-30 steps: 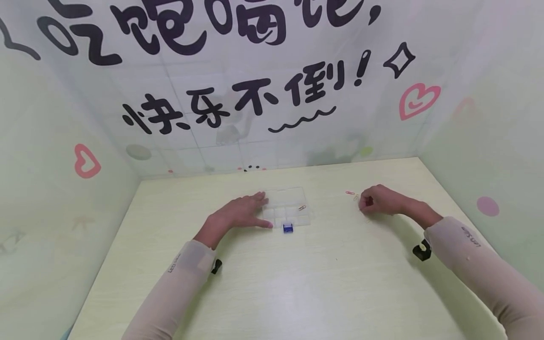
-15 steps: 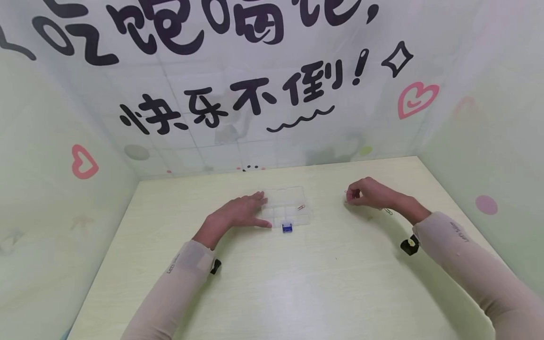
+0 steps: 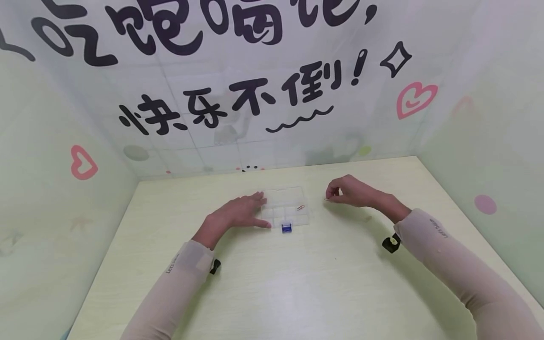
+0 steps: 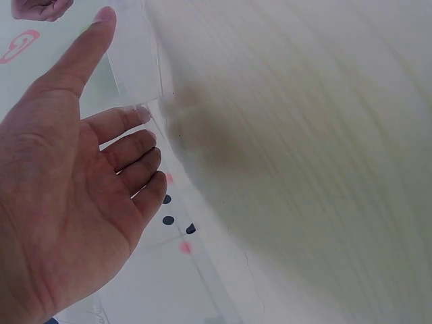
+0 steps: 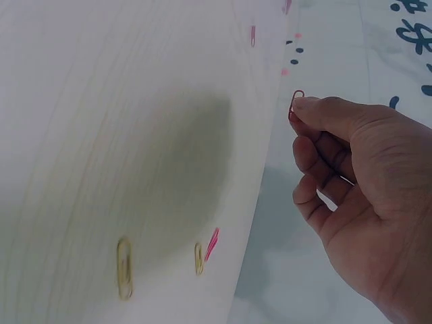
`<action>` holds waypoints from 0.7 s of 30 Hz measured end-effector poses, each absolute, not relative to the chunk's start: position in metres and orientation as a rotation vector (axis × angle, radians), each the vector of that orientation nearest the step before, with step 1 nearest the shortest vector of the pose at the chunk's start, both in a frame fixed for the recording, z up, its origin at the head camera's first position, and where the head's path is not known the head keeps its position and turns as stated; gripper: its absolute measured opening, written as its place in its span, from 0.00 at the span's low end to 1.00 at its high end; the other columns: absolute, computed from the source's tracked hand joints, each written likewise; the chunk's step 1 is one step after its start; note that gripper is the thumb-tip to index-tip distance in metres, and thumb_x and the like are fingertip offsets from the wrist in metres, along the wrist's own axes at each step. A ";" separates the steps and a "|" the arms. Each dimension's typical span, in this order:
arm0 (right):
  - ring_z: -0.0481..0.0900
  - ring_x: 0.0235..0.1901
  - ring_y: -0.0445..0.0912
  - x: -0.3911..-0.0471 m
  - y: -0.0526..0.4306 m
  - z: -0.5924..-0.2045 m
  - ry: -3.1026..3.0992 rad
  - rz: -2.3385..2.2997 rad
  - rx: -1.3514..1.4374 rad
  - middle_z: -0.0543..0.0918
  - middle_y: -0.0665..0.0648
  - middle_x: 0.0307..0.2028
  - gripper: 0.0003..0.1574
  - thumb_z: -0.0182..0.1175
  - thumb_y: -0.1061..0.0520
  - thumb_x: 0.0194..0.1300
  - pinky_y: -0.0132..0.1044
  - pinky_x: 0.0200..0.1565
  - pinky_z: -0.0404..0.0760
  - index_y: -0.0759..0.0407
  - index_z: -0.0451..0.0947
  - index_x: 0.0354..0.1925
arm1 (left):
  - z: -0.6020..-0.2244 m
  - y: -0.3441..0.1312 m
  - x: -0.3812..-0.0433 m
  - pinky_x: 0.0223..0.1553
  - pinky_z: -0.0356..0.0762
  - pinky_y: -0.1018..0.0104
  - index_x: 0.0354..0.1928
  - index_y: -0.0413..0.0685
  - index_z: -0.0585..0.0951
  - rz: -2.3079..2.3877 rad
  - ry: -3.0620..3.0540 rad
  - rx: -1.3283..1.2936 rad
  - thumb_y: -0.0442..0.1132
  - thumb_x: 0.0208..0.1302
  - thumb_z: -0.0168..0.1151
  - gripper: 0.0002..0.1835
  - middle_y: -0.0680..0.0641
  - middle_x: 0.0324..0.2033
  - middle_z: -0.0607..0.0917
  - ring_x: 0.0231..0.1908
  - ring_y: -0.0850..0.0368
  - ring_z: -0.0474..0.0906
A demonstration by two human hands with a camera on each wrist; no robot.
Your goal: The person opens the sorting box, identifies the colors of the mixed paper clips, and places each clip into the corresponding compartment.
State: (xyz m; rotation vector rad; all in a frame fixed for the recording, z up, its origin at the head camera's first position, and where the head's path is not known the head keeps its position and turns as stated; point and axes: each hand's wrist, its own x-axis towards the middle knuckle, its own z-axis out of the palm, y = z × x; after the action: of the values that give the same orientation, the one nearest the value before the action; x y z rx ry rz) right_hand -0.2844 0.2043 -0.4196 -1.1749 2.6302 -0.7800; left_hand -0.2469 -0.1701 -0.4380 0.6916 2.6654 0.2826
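In the head view my left hand (image 3: 238, 212) lies along the left side of a clear compartment box (image 3: 282, 196), thumb and fingers spread at its edge. The left wrist view shows that palm (image 4: 74, 182) with relaxed fingers and nothing gripped. My right hand (image 3: 354, 191) hovers just right of the box. Between thumb and index finger it pinches a red paper clip (image 5: 292, 108), seen in the right wrist view. Another reddish paper clip (image 3: 301, 207) lies in a right-hand compartment. A small blue piece (image 3: 286, 228) sits at the box's front edge.
On the table in the right wrist view lie a gold paper clip (image 5: 124, 268), a smaller-looking gold clip (image 5: 198, 258) and a pink clip (image 5: 212, 244). A printed wall sheet (image 3: 238, 146) stands behind the pale table (image 3: 272, 283).
My right hand has moved left over the table toward the box, picking up the red paper clip that lay on the table. My left hand has stayed at the box.
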 end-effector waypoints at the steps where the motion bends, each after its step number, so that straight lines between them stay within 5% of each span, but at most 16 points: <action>1: 0.79 0.34 0.41 -0.284 0.201 -0.419 2.628 -0.783 -1.175 0.86 0.48 0.33 0.03 0.69 0.67 0.69 0.36 0.40 0.80 0.62 0.86 0.36 | -0.438 -0.170 -0.247 0.77 0.60 0.41 0.82 0.43 0.63 0.280 2.666 0.693 0.70 0.66 0.66 0.54 0.39 0.83 0.55 0.80 0.38 0.57; 21: 0.80 0.36 0.41 -0.284 0.150 -0.426 2.597 -0.814 -1.221 0.87 0.49 0.34 0.04 0.67 0.67 0.70 0.38 0.43 0.82 0.61 0.87 0.38 | -0.440 -0.169 -0.246 0.77 0.60 0.43 0.82 0.43 0.62 0.277 2.665 0.686 0.70 0.65 0.67 0.55 0.39 0.83 0.55 0.80 0.39 0.56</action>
State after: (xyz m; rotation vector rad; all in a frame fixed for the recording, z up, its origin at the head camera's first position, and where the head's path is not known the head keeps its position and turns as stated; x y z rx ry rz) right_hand -0.2840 0.1496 -0.4265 -1.2210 2.5973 -0.8138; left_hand -0.2462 -0.1692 -0.4403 0.6862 2.6651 0.2769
